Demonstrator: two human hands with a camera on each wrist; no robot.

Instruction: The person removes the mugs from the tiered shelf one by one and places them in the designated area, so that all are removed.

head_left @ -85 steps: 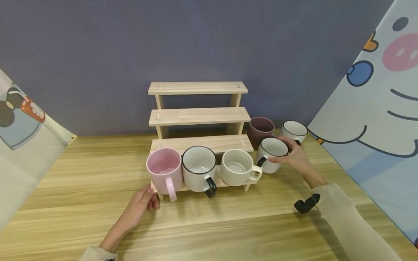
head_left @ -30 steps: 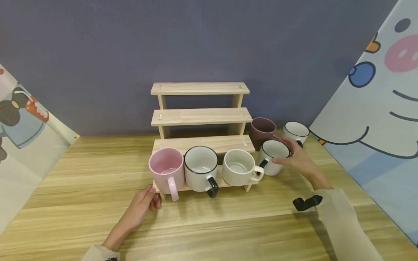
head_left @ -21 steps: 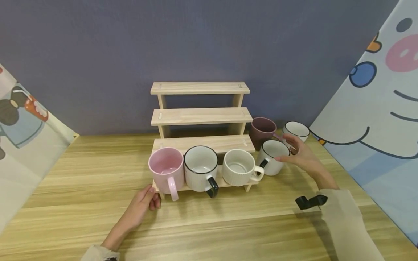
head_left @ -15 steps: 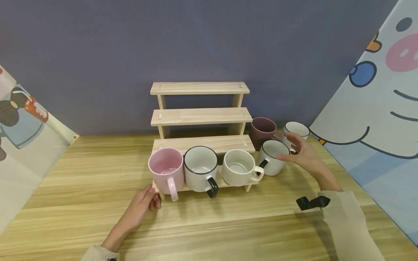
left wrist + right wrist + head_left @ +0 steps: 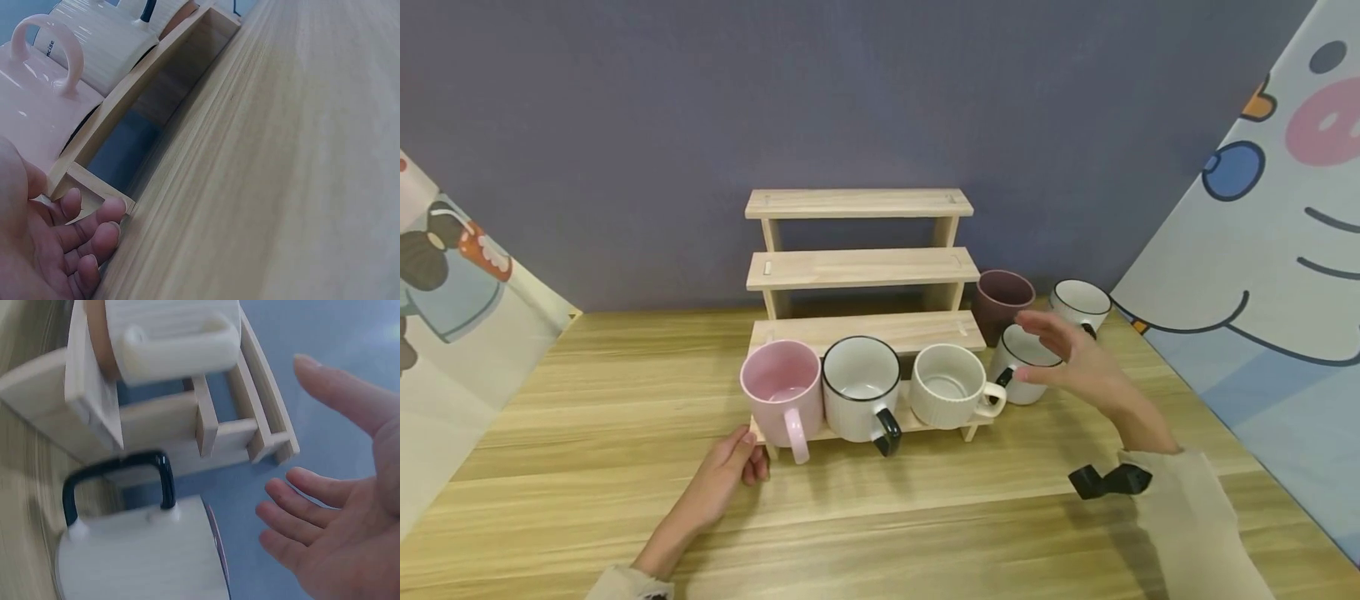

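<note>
My left hand (image 5: 718, 475) grips the left end of the wooden tiered rack's bottom step (image 5: 831, 432), thumb at the board's corner and fingers curled by the leg in the left wrist view. On that step stand a pink mug (image 5: 781, 392), a white black-rimmed mug (image 5: 859, 400) and a cream mug (image 5: 946, 392). My right hand (image 5: 1090, 371) hovers, fingers extended and thumb apart, over another white mug with a black handle (image 5: 1024, 393) on the table right of the rack. The right wrist view shows nothing between these fingers (image 5: 294, 515).
A dark maroon mug (image 5: 996, 312) stands behind, beside the rack's right side. Farther right is another white black-rimmed mug (image 5: 1078, 302). The rack's upper steps (image 5: 865, 267) carry no mugs. A grey wall (image 5: 850, 100) rises behind the wood-grain table (image 5: 625, 392).
My right hand was around the white mug on the table, then opened its fingers off it and has moved left and up over its rim. The left hand stays on the rack.
</note>
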